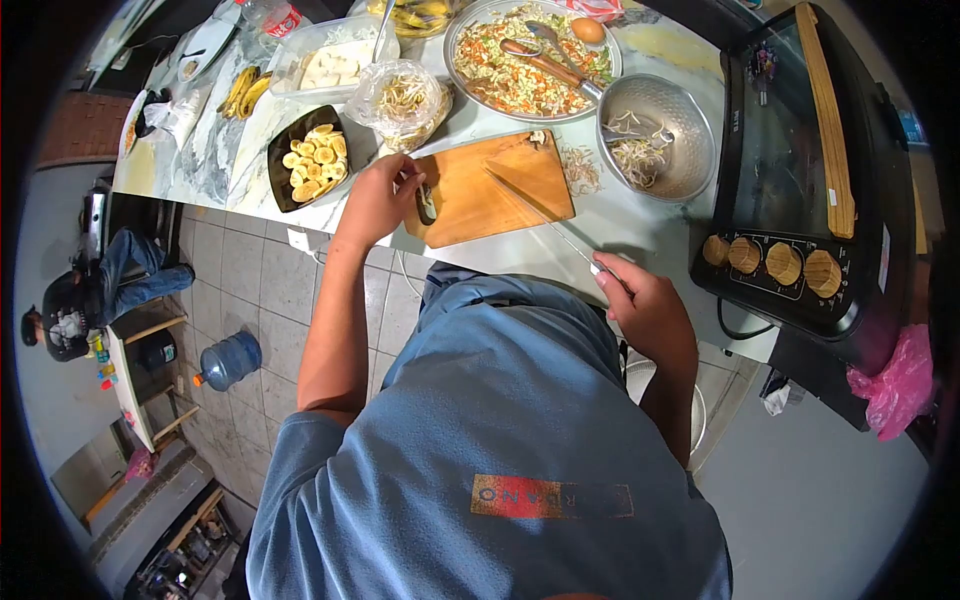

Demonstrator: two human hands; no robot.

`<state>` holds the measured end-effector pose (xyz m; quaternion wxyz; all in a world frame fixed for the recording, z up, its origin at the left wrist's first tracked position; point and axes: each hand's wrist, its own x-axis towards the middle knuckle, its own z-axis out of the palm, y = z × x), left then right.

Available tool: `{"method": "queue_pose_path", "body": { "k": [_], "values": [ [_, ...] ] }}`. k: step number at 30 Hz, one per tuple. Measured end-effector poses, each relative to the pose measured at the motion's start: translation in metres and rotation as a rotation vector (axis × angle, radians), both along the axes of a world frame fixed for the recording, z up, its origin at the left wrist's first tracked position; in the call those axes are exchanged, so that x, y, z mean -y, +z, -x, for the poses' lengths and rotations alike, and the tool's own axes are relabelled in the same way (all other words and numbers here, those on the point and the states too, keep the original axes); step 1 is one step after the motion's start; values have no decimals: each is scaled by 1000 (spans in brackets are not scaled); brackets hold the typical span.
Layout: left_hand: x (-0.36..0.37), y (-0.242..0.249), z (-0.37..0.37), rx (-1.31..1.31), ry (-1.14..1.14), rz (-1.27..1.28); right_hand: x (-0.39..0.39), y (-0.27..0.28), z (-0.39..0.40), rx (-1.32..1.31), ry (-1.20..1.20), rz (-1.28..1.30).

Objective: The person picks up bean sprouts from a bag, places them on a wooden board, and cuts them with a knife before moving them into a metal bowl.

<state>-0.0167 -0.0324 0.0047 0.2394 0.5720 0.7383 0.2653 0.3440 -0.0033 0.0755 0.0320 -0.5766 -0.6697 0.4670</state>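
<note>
My right hand (645, 305) is closed around the handle of a knife (540, 215). Its long blade slants over a wooden cutting board (470, 200), the tip near the middle of the wood. At the board's left end, by its handle slot, my left hand (380, 200) has its fingers curled together; what they may pinch is too small to make out. A few small pale scraps (538, 138) lie at the board's far edge. Loose bean sprouts (580, 170) are strewn to its right, beside a metal pot (690, 140) with more sprouts inside.
A dark bowl of banana slices (318, 165), a plastic bag of bean sprouts (400, 100) and a clear tub (330, 65) stand left. Behind are a tray of chopped vegetables (490, 60) and an egg (587, 30). An oven (800, 150) borders the right; a person (80, 300) sits far left.
</note>
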Motion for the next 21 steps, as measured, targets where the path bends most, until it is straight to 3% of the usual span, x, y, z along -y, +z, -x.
{"method": "queue_pose_path", "body": {
  "k": [3,5,10,21],
  "values": [
    [-10,7,-13,91,9,83,-3,-3,-6,15,-16,15],
    [-19,1,-22,44,-91,-38,-4,-4,-11,9,-29,-33],
    [-47,-14,-42,-83,-342,-48,-7,1,-26,39,-71,3],
    [-29,-19,-48,-105,-186,-102,-4,-4,-16,-16,-94,67]
  ]
}}
